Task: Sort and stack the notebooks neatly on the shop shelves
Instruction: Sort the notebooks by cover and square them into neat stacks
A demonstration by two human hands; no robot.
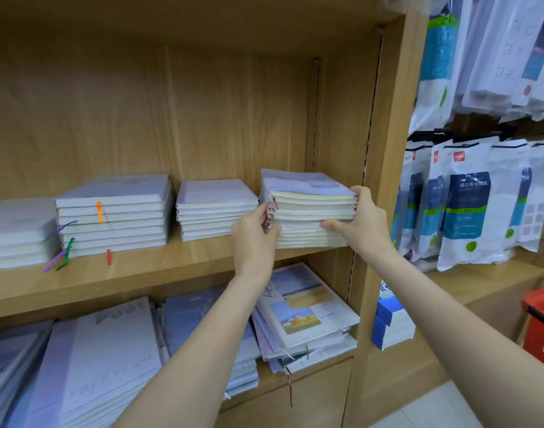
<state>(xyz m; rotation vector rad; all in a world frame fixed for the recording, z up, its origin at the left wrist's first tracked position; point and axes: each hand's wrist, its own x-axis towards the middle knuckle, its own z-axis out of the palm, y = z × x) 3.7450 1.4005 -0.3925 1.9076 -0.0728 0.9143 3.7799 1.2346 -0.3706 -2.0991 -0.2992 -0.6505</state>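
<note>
Notebooks [309, 208] sit stacked at the right end of the upper shelf [147, 267] — left hand [257, 234] and right hand [362, 225] clasp the stack's sides, fingers [332, 224] pressed against the page edges.

Hanging packaged power strips [499, 50] upper right. Below them, row of white-and-blue plastic pouches [463, 208]. Red shopping basket [542, 322] far right. Blue-and-white boxes [392, 325] stacked beside wooden upright.
</note>
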